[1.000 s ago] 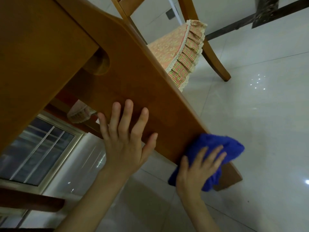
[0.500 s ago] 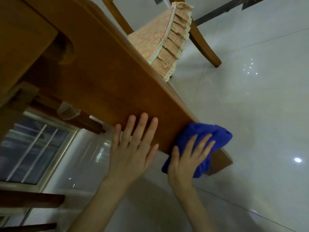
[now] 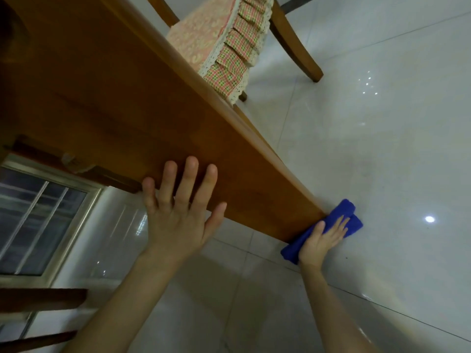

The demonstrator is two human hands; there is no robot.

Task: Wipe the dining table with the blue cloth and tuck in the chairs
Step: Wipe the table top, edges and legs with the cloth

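Left hand (image 3: 175,217) on table (image 3: 114,110), cloth (image 3: 339,220) under right hand (image 3: 322,238)

The left hand (image 3: 178,215) lies flat, fingers spread, on a broad wooden panel of the dining table (image 3: 107,103), near its lower edge. The right hand (image 3: 322,238) presses the blue cloth (image 3: 341,212) with open fingers against the far end of this panel, close to the shiny white tiled floor (image 3: 382,138). Behind the panel stands a wooden chair (image 3: 293,39) with a pink frilled seat cover (image 3: 219,39).
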